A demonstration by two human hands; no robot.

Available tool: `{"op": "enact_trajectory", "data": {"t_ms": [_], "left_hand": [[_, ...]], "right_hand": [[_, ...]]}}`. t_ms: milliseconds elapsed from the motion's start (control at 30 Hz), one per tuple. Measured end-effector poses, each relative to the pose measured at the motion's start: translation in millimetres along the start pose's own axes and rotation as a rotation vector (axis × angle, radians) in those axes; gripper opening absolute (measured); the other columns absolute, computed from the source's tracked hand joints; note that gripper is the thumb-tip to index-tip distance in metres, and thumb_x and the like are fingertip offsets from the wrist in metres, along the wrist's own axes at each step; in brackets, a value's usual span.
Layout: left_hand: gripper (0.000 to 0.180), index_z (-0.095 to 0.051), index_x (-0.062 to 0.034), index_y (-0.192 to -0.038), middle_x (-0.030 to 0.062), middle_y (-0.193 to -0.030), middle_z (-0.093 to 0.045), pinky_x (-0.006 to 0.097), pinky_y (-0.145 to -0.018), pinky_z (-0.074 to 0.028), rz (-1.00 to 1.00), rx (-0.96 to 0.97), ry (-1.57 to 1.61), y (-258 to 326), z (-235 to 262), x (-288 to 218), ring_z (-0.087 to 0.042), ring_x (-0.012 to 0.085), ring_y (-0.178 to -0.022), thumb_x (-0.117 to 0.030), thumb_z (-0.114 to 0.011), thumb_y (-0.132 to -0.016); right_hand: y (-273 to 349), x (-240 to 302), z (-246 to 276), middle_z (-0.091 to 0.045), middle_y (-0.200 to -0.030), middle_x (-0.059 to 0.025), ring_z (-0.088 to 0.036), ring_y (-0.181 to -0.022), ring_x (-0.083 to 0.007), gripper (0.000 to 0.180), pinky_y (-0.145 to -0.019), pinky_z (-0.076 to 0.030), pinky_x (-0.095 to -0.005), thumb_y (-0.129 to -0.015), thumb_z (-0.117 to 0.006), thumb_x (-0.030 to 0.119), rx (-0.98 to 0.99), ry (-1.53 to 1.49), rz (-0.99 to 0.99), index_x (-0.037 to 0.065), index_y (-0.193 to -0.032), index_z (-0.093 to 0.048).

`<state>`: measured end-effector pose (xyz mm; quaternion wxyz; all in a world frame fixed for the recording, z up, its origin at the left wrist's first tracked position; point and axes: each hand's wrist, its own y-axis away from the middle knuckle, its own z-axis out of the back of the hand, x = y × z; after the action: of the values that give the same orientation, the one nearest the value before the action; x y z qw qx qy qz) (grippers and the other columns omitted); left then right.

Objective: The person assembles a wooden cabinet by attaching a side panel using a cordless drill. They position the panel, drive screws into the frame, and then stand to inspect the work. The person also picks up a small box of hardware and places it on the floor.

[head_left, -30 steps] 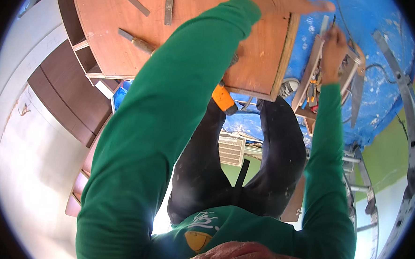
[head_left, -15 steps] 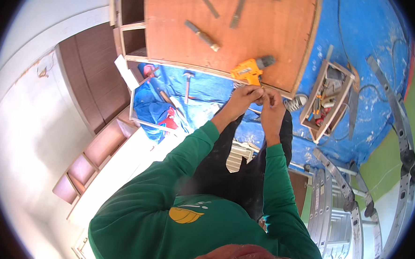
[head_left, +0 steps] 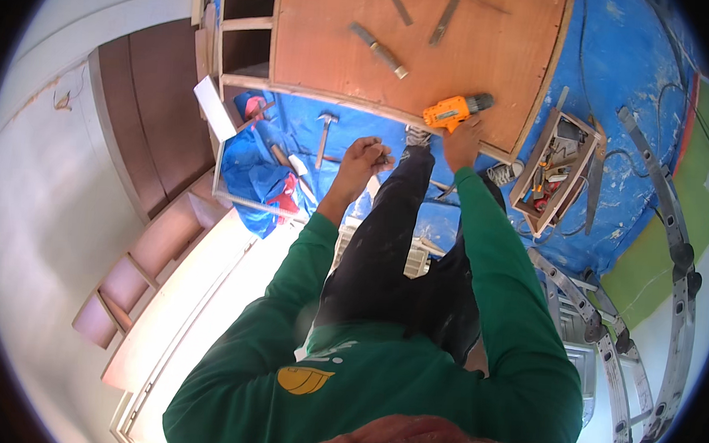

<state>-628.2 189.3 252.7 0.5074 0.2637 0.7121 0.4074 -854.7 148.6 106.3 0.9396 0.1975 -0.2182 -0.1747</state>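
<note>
A yellow-orange cordless drill [head_left: 448, 112] with a dark chuck lies at the near edge of the wooden panel [head_left: 324, 27]. My right hand [head_left: 461, 147] is closed around its handle; the fingers are partly hidden by the drill. Farther left and nearer to me, my left hand [head_left: 364, 162] is raised above the blue sheet, fingers curled in a pinch. Something small and dark shows at its fingertips, too small to name. On the panel lie a chisel-like tool [head_left: 379, 51] and two flat dark strips, one of them a strip [head_left: 448, 16] near the far edge.
A hammer [head_left: 324, 140] rests on the blue sheet [head_left: 596, 42] to the left. On the right stands a wooden toolbox [head_left: 551, 172] full of hand tools, with a handsaw [head_left: 595, 186] beside it. A folding metal ladder [head_left: 678, 319] stands at far right. Wooden shelving [head_left: 145, 267] is at left.
My hands, together near the drill before, have parted. The left moved left and toward me; the right reached to the drill's handle and closed on it. The drill turned slightly.
</note>
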Motion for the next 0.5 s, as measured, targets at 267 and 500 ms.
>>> {"op": "enact_trajectory", "data": {"t_ms": [267,500], "left_hand": [[0.024,-0.055,-0.0008,-0.127,0.0094,-0.104,-0.066,0.044,-0.098,-0.057,-0.039,0.171,0.341,30.2,-25.5,-42.0,-0.07,0.027,-0.101,-0.013,-0.052,-0.107],[0.024,-0.058,-0.002,-0.123,0.0142,-0.12,-0.068,0.048,-0.114,-0.051,-0.204,0.428,0.589,92.8,-104.3,-118.0,-0.066,0.0321,-0.123,-0.022,-0.052,-0.111]], "right_hand": [[72.2,-8.4,161.4,-0.07,-0.11,-0.0143,-0.07,-0.103,-0.0283,0.055,-0.089,-0.057,-0.0382,-0.084,-0.078,0.009,0.349,-0.682,0.119,0.001,-0.133,-0.056],[201.6,42.6,356.8,-0.068,-0.114,-0.0102,-0.068,-0.091,-0.0178,0.045,-0.082,-0.057,-0.0328,-0.095,-0.066,0.003,0.629,-1.332,0.055,0.0,-0.139,-0.055]]}}
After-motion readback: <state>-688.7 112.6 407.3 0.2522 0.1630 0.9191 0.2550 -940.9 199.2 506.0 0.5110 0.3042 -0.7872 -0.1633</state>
